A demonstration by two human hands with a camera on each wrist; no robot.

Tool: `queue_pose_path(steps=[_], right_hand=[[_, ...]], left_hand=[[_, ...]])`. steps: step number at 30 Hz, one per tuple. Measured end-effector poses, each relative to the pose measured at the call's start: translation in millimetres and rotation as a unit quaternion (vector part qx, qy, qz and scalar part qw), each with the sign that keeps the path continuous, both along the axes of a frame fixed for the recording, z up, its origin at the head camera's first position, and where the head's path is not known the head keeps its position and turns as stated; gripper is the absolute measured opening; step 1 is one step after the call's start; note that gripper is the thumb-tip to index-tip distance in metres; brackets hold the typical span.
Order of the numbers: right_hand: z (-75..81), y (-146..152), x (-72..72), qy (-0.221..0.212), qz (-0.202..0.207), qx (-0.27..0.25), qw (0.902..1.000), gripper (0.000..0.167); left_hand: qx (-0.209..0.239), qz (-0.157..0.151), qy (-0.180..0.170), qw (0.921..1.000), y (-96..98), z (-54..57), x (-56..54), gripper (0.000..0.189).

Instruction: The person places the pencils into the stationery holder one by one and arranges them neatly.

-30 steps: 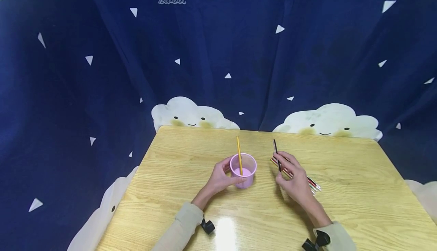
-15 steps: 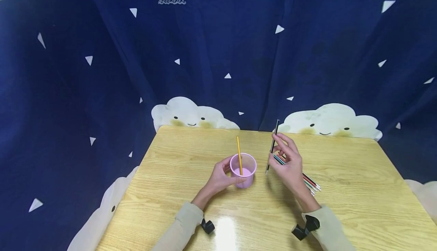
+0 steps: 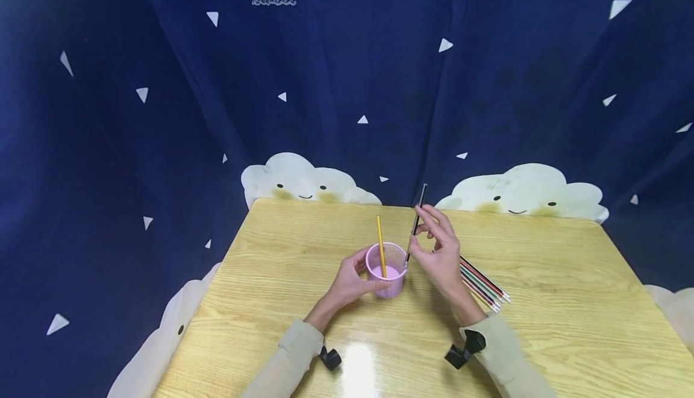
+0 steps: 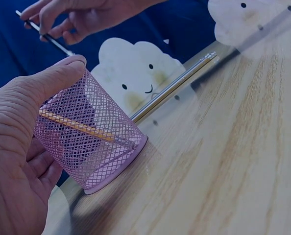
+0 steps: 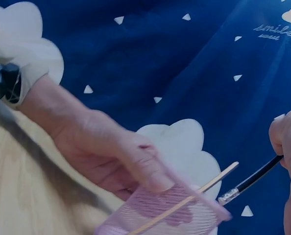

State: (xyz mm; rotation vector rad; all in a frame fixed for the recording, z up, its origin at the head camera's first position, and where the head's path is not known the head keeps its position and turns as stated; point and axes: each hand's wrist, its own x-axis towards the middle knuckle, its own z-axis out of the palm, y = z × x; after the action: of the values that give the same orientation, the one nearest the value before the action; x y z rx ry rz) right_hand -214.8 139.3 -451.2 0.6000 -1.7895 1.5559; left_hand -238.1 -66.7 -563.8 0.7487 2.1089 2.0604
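Note:
A pink mesh pencil cup (image 3: 391,290) stands on the wooden table, gripped around its side by my left hand (image 3: 347,283). Inside it leans a yellow pencil (image 3: 381,241), its upper end sticking out above the rim. My right hand (image 3: 440,253) pinches a black pencil (image 3: 418,211) between thumb and fingers, held steeply tilted. The silvery lower end of the black pencil (image 5: 229,197) is right at the cup's rim in the right wrist view. In the left wrist view, the yellow pencil (image 4: 79,125) shows through the mesh.
Several striped pencils (image 3: 482,283) lie side by side on the table (image 3: 569,301), partly behind my right hand. A dark blue curtain (image 3: 325,115) with white clouds hangs behind the table's far edge. Black wrist cameras (image 3: 465,350) sit at both cuffs.
My right hand has lifted the black pencil from beside the other pencils and carried it left to the cup's rim, turning it more upright. My left hand and the cup stay in place.

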Motion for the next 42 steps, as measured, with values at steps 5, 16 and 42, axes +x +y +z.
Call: queue_pose_path(steps=[5, 16, 42], right_hand=[[-11.3, -8.9, -2.7, -0.007, -0.011, 0.019, 0.9997, 0.058], [-62.8, -10.7, -23.2, -0.015, -0.024, 0.081, 0.9963, 0.062], [-73.6, -12.4, -15.6, -0.115, -0.033, 0.185, 0.9756, 0.048]], left_hand=[[-0.003, 0.004, -0.001, 1.0, 0.2, -0.1, 0.7, 0.079], [-0.013, 0.01, 0.011, 0.9998, 0.6, 1.1, 0.2, 0.078], [-0.019, 0.012, 0.003, 0.9998, -1.2, 2.1, 2.4, 0.079]])
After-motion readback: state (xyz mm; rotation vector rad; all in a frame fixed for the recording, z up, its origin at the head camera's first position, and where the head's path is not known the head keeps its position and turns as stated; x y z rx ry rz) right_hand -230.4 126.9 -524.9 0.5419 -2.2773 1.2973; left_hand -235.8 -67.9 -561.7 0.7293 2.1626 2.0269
